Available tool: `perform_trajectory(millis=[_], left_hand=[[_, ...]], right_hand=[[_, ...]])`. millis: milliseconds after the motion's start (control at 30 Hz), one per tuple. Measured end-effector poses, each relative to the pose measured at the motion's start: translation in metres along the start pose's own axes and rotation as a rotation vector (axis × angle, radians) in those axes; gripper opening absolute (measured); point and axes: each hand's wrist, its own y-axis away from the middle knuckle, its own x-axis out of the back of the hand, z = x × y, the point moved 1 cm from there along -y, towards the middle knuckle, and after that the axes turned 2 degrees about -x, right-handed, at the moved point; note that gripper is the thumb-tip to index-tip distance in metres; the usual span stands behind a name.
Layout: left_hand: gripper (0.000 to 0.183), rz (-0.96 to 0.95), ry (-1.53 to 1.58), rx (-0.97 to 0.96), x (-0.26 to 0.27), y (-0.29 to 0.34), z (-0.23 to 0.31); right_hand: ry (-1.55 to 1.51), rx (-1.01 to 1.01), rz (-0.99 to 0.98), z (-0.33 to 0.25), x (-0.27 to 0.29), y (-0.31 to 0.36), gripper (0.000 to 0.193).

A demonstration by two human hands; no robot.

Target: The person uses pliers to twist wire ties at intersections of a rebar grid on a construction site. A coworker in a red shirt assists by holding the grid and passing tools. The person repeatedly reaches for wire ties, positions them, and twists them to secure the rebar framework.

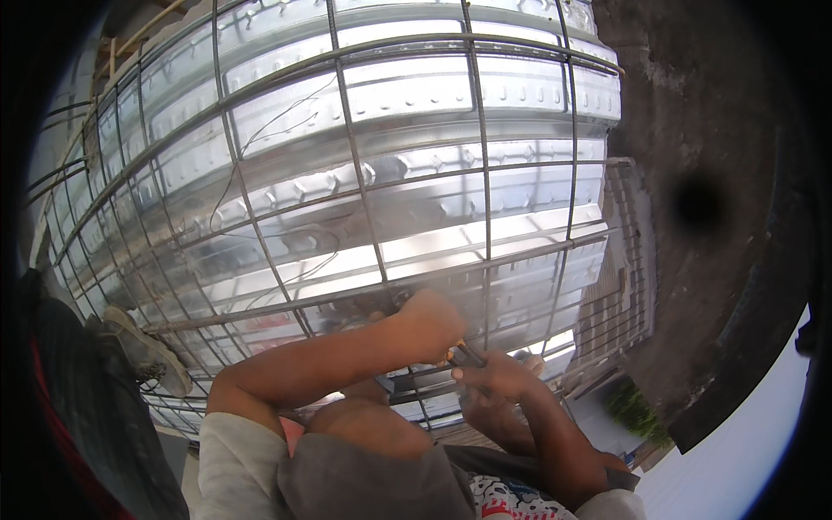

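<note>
While both forearms come in from the lower edge of the head view, the tool [470, 353] sits between the two hands, its dark handles poking out of the right grip [498, 377]. That grip is closed, clamped around the tool. The left grip [433, 327] is bent into a fist just ahead and to the left, but its fingers are turned away, so I cannot tell whether it holds anything.

The tool looks small, stiff and fairly light; its handles should be the place to take hold, well back from the end nearest the left grip. Smooth handles might slip a little in a sweaty palm.

Around and ahead of both grips runs the grid [485, 171] of thin ribbed bars, likely rigid and rough, best held mid-bar between crossings. Beneath it lies the deck [416, 100], shiny ridged sheet, probably slick and easily dented. A loose wire [251, 141], thin and springy by its look, curls ahead and left of the left grip and could snag.

In the way are the bare knee [364, 425], close behind the left grip, and the bars themselves. Far left of the grips stands a shoe [147, 351]; well to their right is a dark wall [702, 303].
</note>
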Motion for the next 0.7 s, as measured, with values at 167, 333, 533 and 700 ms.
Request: perform_trajectory(millis=[167,333,533,700], left_hand=[[0.034,0.384,-0.081,-0.124,-0.029,0.014,0.011],[0.032,0.24,-0.018,-0.043,-0.037,0.007,0.011],[0.035,0.264,0.058,0.049,-0.018,-0.002,0.012],[0.045,0.135,0.287,0.079,0.004,-0.007,0.017]], right_hand=[[-0.183,0.012,-0.184,0.01,0.005,-0.003,0.045],[0.472,0.394,0.44,0.014,-0.013,0.0,0.05],[0.842,0.554,0.906,0.013,-0.019,-0.01,0.057],[0.807,0.646,0.858,0.021,0.0,-0.017,0.055]])
